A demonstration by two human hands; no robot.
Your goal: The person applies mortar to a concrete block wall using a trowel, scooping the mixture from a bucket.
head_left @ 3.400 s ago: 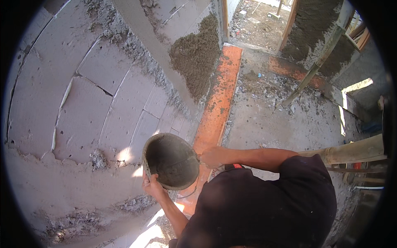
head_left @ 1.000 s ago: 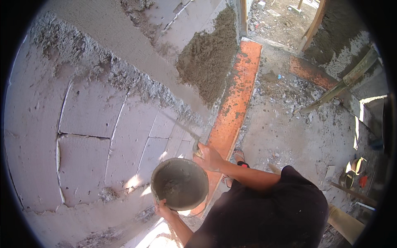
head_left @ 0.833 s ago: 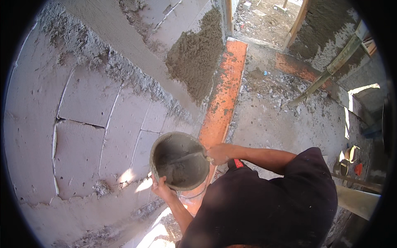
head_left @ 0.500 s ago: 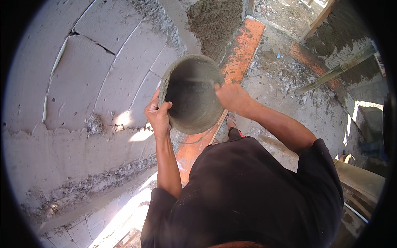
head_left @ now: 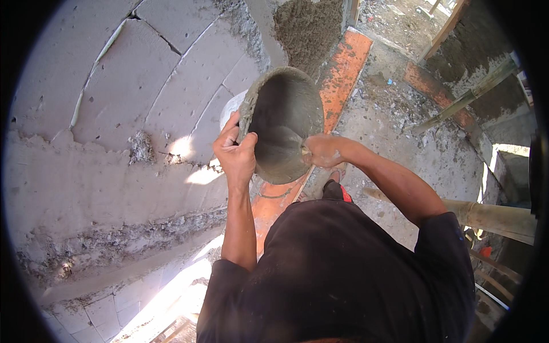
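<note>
A mortar-coated bucket (head_left: pixel 314 108) is tilted in front of me, its mouth turned toward me and its inside smeared with wet grey mortar. The fingers of my left hand (head_left: pixel 235 154) are closed on its left rim, with the thumb over the edge. At the lower right of the mouth, my right hand (head_left: pixel 325 150) is closed round the handle of a trowel (head_left: pixel 290 137). The trowel's grey blade reaches into the bucket against the inner wall; it blends with the mortar, so its outline is hard to make out.
A wall of pale blocks (head_left: pixel 126 74), partly plastered, fills the left side. An orange board (head_left: pixel 346 66) spattered with mortar runs along the wall's foot, below the bucket. Rubble-strewn floor (head_left: pixel 394 137) lies to the right, with a bamboo pole (head_left: pixel 466 103) and a thicker one (head_left: pixel 497 220) there.
My right hand has moved down along the rim, bringing the trowel blade lower inside the bucket. The bucket and my left hand have shifted slightly right in view.
</note>
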